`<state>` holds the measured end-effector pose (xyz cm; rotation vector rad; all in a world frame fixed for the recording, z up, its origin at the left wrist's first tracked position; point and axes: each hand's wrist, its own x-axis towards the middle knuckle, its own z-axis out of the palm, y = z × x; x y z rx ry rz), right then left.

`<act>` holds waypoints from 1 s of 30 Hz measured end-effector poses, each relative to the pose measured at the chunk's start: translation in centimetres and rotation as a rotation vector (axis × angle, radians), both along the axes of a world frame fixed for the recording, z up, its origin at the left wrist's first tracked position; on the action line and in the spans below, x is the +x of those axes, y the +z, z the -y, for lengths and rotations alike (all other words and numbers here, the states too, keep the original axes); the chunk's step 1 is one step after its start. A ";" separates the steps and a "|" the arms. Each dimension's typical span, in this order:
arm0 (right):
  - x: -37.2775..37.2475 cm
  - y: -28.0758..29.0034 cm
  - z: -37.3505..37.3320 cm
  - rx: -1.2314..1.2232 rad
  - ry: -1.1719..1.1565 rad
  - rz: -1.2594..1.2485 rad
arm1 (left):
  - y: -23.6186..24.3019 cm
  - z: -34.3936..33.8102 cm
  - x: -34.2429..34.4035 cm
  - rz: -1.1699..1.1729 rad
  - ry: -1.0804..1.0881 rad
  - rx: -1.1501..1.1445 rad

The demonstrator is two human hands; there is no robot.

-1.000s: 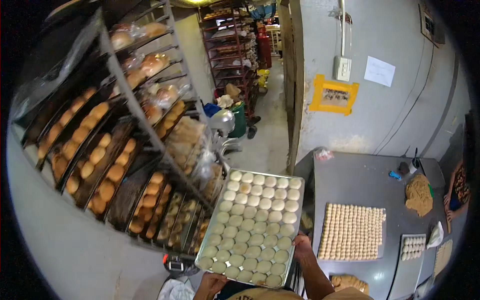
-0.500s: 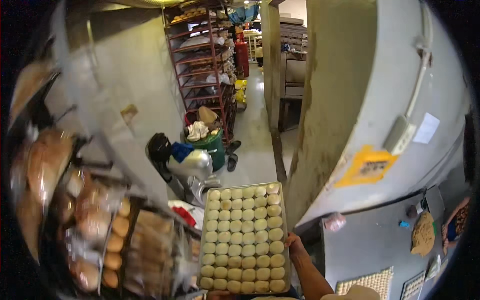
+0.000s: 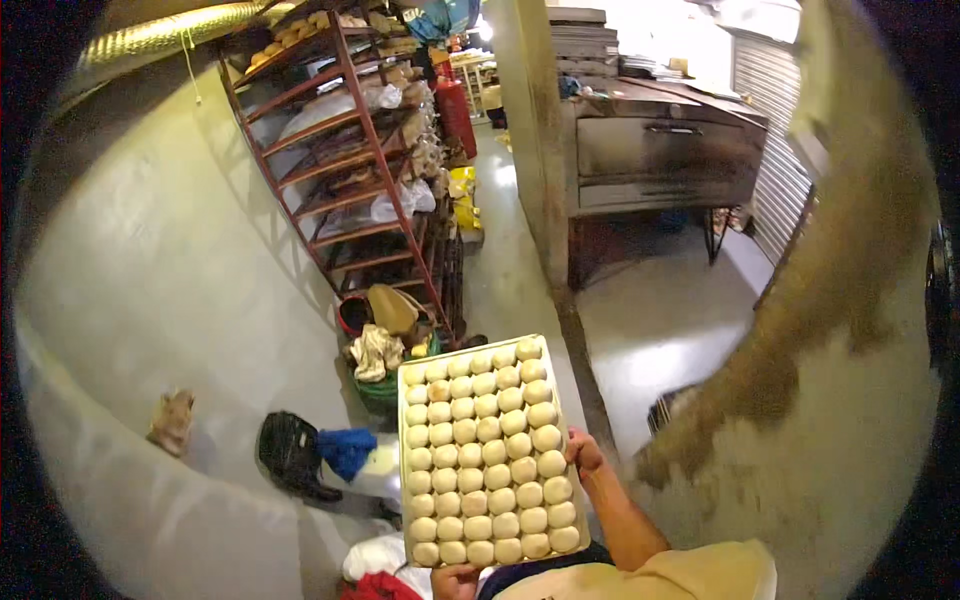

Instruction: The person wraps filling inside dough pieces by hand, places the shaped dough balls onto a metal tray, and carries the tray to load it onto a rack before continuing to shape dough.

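Note:
A rectangular baking tray (image 3: 404,440) is held out in front of my body, tilted slightly in the view. Rows of round, pale dough balls (image 3: 487,429) fill it nearly edge to edge. My right hand (image 3: 584,453) grips the tray's right side, with the fingers partly under its rim. At the near edge, toward the left corner, my left hand (image 3: 456,581) is closed on the tray; part of that hand is cut off by the lower picture edge.
A tall red rack (image 3: 375,150) with bread and bags stands ahead left. A green bin (image 3: 378,388) with cloths sits at its foot. A black bag (image 3: 292,455) and blue cloth (image 3: 346,453) are at left. Beyond a doorway on the right is a metal oven (image 3: 660,150).
I have moved forward with the tray. The bread shelves at left and the side table at right have left the view, and the oven beyond the doorway now shows fully.

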<state>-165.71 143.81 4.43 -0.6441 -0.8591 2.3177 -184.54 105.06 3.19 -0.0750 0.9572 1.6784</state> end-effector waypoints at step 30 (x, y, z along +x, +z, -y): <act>-63.8 -12.6 -125.5 -0.250 0.603 0.260 | -11.8 -124.6 -43.7 0.284 0.526 0.210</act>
